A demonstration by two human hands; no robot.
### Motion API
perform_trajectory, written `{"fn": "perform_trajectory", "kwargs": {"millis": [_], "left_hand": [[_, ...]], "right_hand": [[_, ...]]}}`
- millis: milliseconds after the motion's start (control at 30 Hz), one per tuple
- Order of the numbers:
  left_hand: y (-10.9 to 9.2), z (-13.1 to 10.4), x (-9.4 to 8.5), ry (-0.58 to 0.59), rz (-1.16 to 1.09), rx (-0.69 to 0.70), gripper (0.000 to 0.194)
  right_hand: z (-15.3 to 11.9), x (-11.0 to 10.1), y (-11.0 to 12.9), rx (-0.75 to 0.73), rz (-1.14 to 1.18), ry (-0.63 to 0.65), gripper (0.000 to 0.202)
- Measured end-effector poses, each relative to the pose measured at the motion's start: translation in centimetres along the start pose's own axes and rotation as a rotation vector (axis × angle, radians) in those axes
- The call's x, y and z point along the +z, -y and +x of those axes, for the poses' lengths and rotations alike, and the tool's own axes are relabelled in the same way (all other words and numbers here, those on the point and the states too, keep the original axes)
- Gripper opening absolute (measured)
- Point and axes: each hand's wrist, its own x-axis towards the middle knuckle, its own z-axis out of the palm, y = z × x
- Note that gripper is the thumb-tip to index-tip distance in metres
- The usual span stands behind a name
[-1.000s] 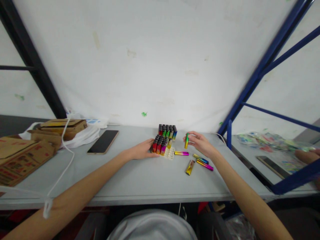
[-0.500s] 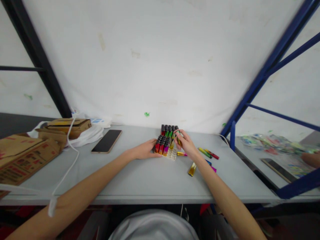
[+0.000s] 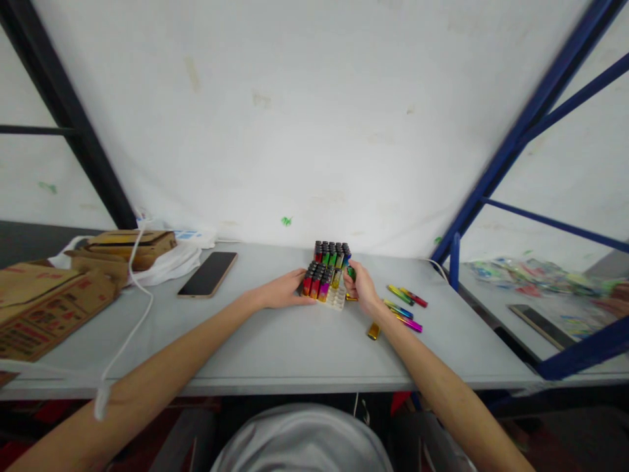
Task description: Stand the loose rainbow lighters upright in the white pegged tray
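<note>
Upright lighters (image 3: 314, 282) with black tops, in red, purple and yellow, stand in rows in a white tray (image 3: 337, 301). Bare cups show at the tray's front right. My left hand (image 3: 287, 288) is at the tray's left side, thumb in front and fingers behind, steadying it. Just right of the tray, my right hand (image 3: 362, 287) is closed around a green lighter (image 3: 350, 273), mostly hidden by the fingers. Behind stands a second block of upright lighters (image 3: 333, 252). Loose lighters lie to the right, among them a magenta one (image 3: 410, 324) and a gold one (image 3: 373, 331).
On the left of the table (image 3: 275, 354) lie a phone (image 3: 208, 274), an opened cardboard box (image 3: 44, 305) and a white plastic bag (image 3: 170, 267). A white cable (image 3: 140, 288) hangs at left. Blue metal bars (image 3: 496, 167) rise at right, beyond which another phone (image 3: 540, 326) lies.
My right hand has lowered slightly and turned, with the lighter now beside the tray's right edge. More of the loose blue and magenta lighters shows. My left hand stays at the tray.
</note>
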Motion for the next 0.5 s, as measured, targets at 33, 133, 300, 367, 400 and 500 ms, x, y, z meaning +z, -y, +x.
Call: {"fn": "perform_trajectory", "kwargs": {"millis": [33, 133, 300, 367, 400, 500], "left_hand": [[0.01, 0.0, 0.0, -0.001, -0.005, 0.001, 0.062], [0.1, 0.04, 0.01, 0.007, -0.003, -0.002, 0.063], [0.08, 0.02, -0.04, -0.001, -0.014, -0.005, 0.064], [0.0, -0.02, -0.09, -0.007, -0.02, -0.001, 0.064], [-0.04, -0.05, -0.11, -0.007, -0.021, 0.0, 0.064], [-0.08, -0.08, -0.14, -0.006, -0.022, -0.007, 0.066]], "right_hand": [[-0.14, 0.16, -0.01, 0.002, -0.007, -0.008, 0.054], [-0.51, 0.56, 0.06, -0.025, -0.029, -0.023, 0.045], [-0.63, 0.61, 0.03, -0.059, -0.048, -0.022, 0.043], [-0.52, 0.55, 0.0, -0.039, -0.034, -0.018, 0.047], [-0.47, 0.52, 0.03, -0.03, -0.022, -0.013, 0.051], [-0.46, 0.33, 0.47, -0.062, 0.005, 0.027, 0.062]]}}
